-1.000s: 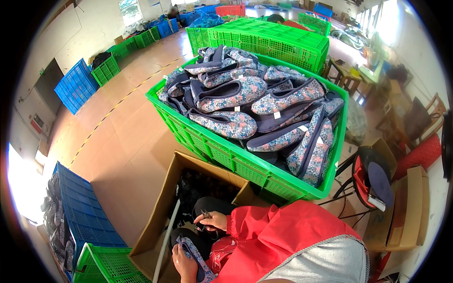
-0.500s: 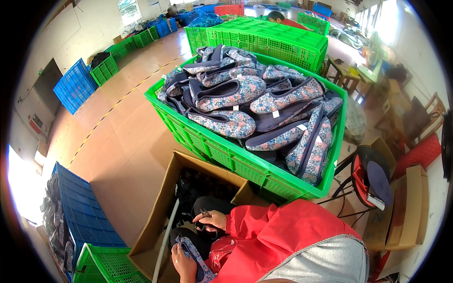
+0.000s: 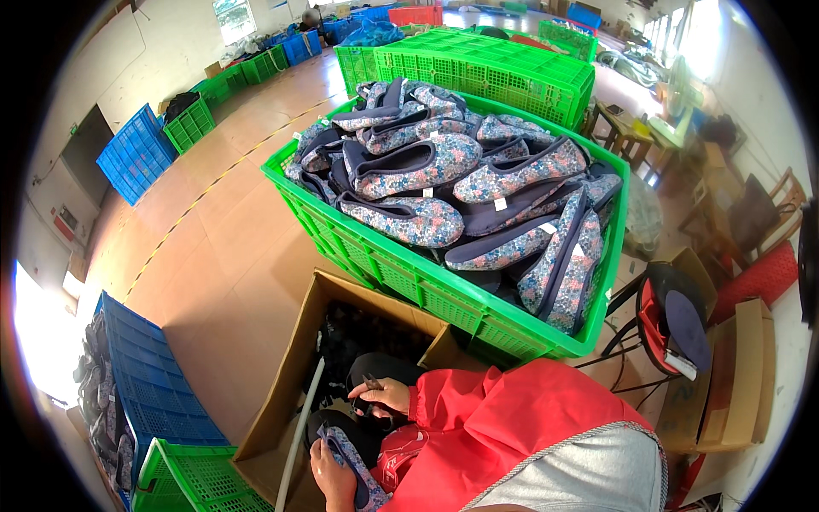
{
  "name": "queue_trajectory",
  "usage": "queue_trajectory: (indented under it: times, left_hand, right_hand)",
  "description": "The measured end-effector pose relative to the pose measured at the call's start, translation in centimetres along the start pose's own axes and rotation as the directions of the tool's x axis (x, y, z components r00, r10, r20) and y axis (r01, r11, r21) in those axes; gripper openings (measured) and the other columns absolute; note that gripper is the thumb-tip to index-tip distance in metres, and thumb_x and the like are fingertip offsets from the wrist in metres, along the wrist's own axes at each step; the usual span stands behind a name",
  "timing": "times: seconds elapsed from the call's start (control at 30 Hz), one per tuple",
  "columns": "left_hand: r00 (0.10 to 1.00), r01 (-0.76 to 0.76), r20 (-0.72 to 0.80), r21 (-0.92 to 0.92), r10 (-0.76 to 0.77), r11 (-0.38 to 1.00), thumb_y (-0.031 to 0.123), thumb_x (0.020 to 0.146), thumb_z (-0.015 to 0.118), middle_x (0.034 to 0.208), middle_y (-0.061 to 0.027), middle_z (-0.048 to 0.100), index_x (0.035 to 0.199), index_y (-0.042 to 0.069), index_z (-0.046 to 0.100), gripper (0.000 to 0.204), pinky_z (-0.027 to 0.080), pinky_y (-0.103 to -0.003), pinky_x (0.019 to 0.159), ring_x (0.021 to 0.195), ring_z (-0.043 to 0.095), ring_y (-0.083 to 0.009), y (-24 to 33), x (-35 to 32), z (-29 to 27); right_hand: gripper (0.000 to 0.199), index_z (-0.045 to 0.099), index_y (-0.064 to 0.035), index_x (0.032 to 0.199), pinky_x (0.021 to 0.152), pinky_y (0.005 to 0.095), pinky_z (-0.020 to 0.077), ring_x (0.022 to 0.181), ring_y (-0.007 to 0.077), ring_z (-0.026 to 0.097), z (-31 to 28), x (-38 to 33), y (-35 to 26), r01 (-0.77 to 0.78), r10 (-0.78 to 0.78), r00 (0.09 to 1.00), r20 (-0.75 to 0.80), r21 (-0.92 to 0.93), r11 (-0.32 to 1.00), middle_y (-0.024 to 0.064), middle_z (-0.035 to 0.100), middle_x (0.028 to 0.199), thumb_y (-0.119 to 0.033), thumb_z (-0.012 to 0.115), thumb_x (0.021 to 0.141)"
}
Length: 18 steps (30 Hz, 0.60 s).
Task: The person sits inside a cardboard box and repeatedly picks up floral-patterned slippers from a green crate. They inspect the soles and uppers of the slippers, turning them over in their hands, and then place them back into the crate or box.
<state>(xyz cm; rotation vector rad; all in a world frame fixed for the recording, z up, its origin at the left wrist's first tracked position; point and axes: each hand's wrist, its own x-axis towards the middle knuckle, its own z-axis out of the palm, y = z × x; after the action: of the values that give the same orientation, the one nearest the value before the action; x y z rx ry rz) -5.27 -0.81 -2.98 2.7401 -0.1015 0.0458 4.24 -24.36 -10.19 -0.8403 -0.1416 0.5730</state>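
My left hand [image 3: 331,480] is closed around a floral-print slipper [image 3: 348,456] with a dark lining, held low over my lap. Just above it, my right hand [image 3: 392,396] grips a pair of dark scissors [image 3: 370,384], blades pointing up and away from the slipper. Some of the scissors' handle is hidden by my fingers. In front of me, a green plastic crate [image 3: 384,271] is heaped with matching floral slippers [image 3: 418,166], several with small white tags. Between the crate and my legs stands an open cardboard box [image 3: 294,363] with dark material inside.
A pale pole [image 3: 299,435] leans in the cardboard box. To the left are a blue crate [image 3: 166,384] beside more slippers and a green crate [image 3: 200,478]. A round stool [image 3: 674,316] with items on it stands at right. Further green crates [image 3: 486,72] are stacked behind.
Both hands keep their grip on the slipper and scissors, nearly still. Behind the far green crates, a person's head has sunk lower.
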Motion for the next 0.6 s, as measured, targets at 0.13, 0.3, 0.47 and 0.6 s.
queue_trajectory:
  times: [0.13,0.3,0.47,0.6]
  left_hand:
    - [1.000,-0.026,-0.001,-0.007,0.026,1.000,-0.002,0.071,0.064,0.130,-0.0227,0.051,0.124,-0.008,0.053,0.054,0.041,-0.043,0.102,0.118,0.050,-0.0415,0.2,0.0,-0.5]
    - [0.999,-0.031,-0.015,-0.036,0.031,0.999,-0.003,0.071,0.062,0.128,-0.0243,0.052,0.122,-0.008,0.054,0.052,0.041,-0.043,0.101,0.117,0.051,-0.0426,-0.5,0.0,-0.1]
    - [0.998,-0.059,-0.034,-0.031,0.058,0.998,-0.005,0.071,0.062,0.126,-0.0245,0.053,0.120,-0.008,0.055,0.050,0.042,-0.043,0.100,0.116,0.052,-0.0427,0.0,-0.1,-0.3]
    - [0.993,-0.096,-0.070,0.002,0.095,0.995,-0.005,0.070,0.064,0.124,-0.0243,0.055,0.120,-0.008,0.055,0.051,0.043,-0.044,0.100,0.115,0.053,-0.0425,-0.3,-0.4,-0.4]
  right_hand:
    - [0.032,0.057,-0.0032,0.128,0.049,0.0207,0.0406,0.056,0.0077,0.053,-0.2,0.1,0.3,0.047,-0.046,0.999,0.016,-0.032,0.998,0.0093,0.068,0.094,-0.020,0.050,0.101]
    - [0.032,0.058,-0.0053,0.128,0.049,0.0195,0.0381,0.055,0.0064,0.049,0.0,0.1,0.1,0.037,-0.037,0.999,0.030,-0.015,0.999,0.0077,0.068,0.095,-0.021,0.051,0.101]
    - [0.031,0.060,-0.0051,0.126,0.045,0.0193,0.0329,0.053,0.0042,0.044,-0.1,-0.2,-0.4,-0.021,0.021,1.000,-0.013,-0.019,1.000,0.0064,0.069,0.093,-0.018,0.055,0.099]
    - [0.029,0.062,-0.0044,0.123,0.044,0.0196,0.0319,0.053,0.0035,0.044,-0.2,0.0,0.2,-0.010,0.009,1.000,-0.019,-0.045,0.999,0.0055,0.069,0.092,-0.014,0.058,0.096]
